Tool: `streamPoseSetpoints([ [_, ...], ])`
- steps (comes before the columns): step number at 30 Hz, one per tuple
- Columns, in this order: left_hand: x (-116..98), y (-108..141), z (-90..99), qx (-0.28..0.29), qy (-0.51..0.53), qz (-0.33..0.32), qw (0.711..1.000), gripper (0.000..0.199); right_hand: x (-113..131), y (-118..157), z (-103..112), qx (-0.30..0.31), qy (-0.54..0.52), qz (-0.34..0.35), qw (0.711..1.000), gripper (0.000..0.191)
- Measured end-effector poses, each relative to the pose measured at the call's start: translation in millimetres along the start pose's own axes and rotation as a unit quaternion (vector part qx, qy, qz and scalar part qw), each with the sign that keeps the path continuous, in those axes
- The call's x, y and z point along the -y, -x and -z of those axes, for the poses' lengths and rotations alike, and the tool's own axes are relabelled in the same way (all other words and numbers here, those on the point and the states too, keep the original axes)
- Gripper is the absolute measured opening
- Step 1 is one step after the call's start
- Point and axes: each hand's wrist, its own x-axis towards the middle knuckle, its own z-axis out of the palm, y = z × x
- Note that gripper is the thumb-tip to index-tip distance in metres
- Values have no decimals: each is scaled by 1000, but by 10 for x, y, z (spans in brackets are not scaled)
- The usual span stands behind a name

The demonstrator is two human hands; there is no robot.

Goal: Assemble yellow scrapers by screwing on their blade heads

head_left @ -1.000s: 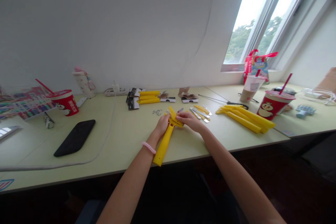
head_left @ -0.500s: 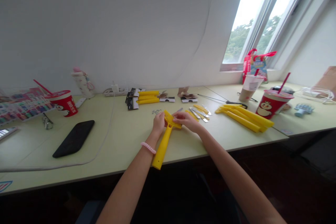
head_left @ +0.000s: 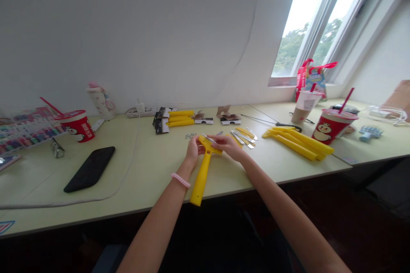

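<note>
A yellow plastic scraper handle [head_left: 201,179] lies with its lower end near the table's front edge, and its wide head sits between my hands. My left hand [head_left: 193,152] grips the head's left side. My right hand [head_left: 226,145] reaches in from the right, its fingertips pinching a thin metal blade [head_left: 211,139] over the head. The hands partly hide the head, so I cannot tell whether the blade is seated in it. Several loose metal blades [head_left: 244,137] lie just beyond my right hand, and a small heap of screws [head_left: 190,136] lies beyond my left.
Several yellow handles [head_left: 296,145] lie piled to the right, and packaged ones [head_left: 174,119] stand at the back. A black phone [head_left: 89,169] lies left on the pale green table [head_left: 144,179]. Red cups with straws stand at both sides. A window is at back right.
The scraper's lower end has swung slightly right, and the handle stands more upright in view. My right fingertips have moved left over the head, now with the thin blade showing between them.
</note>
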Motion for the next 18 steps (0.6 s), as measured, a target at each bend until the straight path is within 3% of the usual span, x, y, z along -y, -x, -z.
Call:
streamPoseSetpoints([
  [6, 13, 70, -2, 75, -57, -14, 995, 31, 69, 5, -6, -36, -21, 11, 999, 36],
  [12, 26, 173, -28, 240, -116, 82, 960, 42, 38, -8, 7, -68, -32, 11, 997, 43],
  [15, 18, 183, -32, 257, -96, 72, 959, 35, 34, -7, 16, -72, -23, 2, 997, 43],
  [18, 10, 180, -24, 252, -94, 56, 961, 27, 54, -2, 15, -77, -1, -9, 997, 30],
])
